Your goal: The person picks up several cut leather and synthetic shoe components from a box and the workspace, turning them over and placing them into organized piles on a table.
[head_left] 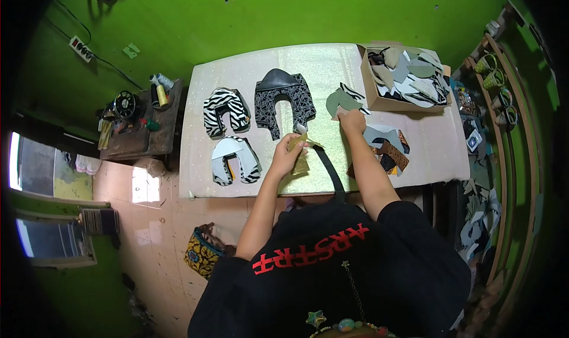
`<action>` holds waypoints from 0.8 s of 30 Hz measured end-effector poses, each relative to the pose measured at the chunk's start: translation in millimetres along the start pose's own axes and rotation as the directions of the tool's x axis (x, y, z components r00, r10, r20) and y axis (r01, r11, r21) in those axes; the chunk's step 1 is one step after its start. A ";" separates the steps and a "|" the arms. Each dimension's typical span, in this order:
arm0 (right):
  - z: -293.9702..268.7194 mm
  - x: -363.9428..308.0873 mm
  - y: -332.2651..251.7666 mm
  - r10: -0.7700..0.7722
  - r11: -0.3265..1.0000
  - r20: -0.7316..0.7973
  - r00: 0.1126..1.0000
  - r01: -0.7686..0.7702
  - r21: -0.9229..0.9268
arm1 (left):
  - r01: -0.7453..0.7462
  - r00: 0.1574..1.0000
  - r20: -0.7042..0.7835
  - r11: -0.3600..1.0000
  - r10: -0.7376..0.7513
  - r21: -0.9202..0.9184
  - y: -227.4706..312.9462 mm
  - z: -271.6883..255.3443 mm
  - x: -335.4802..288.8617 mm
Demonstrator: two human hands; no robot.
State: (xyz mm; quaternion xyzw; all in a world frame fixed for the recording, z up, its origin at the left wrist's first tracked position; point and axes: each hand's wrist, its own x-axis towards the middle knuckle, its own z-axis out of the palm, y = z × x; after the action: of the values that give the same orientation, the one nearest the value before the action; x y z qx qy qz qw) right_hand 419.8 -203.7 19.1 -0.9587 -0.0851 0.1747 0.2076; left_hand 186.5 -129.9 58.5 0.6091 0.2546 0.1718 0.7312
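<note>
My left hand [288, 152] is closed on an olive-brown cut piece [301, 165] at the table's near middle. My right hand [353, 122] reaches farther out, its fingers closed at the edge of a beige piece [342, 110]. Against that lies a green curved piece [342, 98], with zebra-striped strips [354, 93] behind. Beyond my left hand is a stack of black patterned U-shaped pieces [270, 106], topped by black rounded pieces [278, 78]. Under my right forearm lie brown patterned pieces [392, 154] and a grey piece [379, 135], partly hidden.
Zebra-striped U-shaped stacks [214, 113] and a white-topped one [228, 149] lie at the left of the pale table [198, 175]. An open cardboard box [403, 106] full of scraps stands back right. Left is a small wooden table [139, 138] with thread spools [161, 95].
</note>
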 end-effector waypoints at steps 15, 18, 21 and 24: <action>36.2 20.2 8.6 0.153 0.510 -0.102 0.983 0.010 0.860 | -0.024 0.988 0.153 0.993 0.006 0.117 18.0 -68.8 -12.0; 15.9 0.5 5.4 0.154 0.677 -0.285 0.946 0.109 0.728 | -0.030 0.984 0.177 0.994 0.011 0.105 16.7 -75.4 -10.4; 3.5 -6.8 21.5 0.039 0.798 -0.495 0.868 0.271 0.538 | -0.037 0.978 0.206 0.998 0.025 0.053 18.5 -72.3 -6.3; 8.0 -10.1 39.4 -0.023 0.556 -0.373 0.928 0.321 0.766 | -0.050 0.973 0.227 0.998 0.039 0.043 23.8 -69.8 -4.6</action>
State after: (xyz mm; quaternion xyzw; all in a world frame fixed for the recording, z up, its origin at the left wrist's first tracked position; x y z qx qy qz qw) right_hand 411.1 -238.6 -1.5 -0.7557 -0.0549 0.0146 0.6525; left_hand 143.6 -71.6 73.5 0.6477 0.1601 0.1118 0.7365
